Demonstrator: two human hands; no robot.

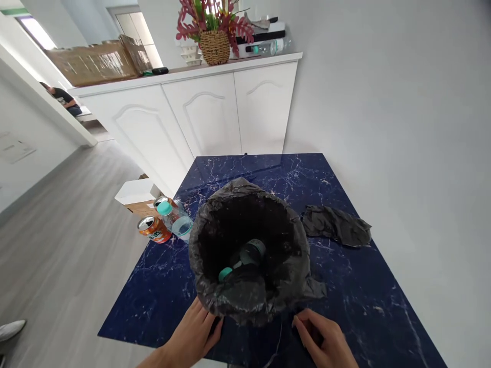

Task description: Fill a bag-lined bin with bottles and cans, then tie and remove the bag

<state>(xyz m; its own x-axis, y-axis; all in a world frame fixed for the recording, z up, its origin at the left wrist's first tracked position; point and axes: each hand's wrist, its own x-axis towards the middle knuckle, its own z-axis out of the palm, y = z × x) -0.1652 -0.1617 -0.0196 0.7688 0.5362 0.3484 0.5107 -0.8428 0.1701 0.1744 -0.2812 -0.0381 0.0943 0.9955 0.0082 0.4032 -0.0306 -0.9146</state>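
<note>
A round bin lined with a black plastic bag stands in the middle of the dark blue marbled table. Inside it lies a clear plastic bottle with a teal cap, partly covered by the bag. My left hand lies open at the bin's near left side, fingers stretched toward its base; the fingertips are partly hidden by the bin. At the near right, my right hand rests on the table, its fingers curled and closed with nothing visible in them. A folded black plastic bag lies to the bin's right.
Left of the bin stand an orange drink can, another can behind it, a teal-capped water bottle and a white-topped box. A white cabinet carrying a basket of flowers is behind. A person sits far left.
</note>
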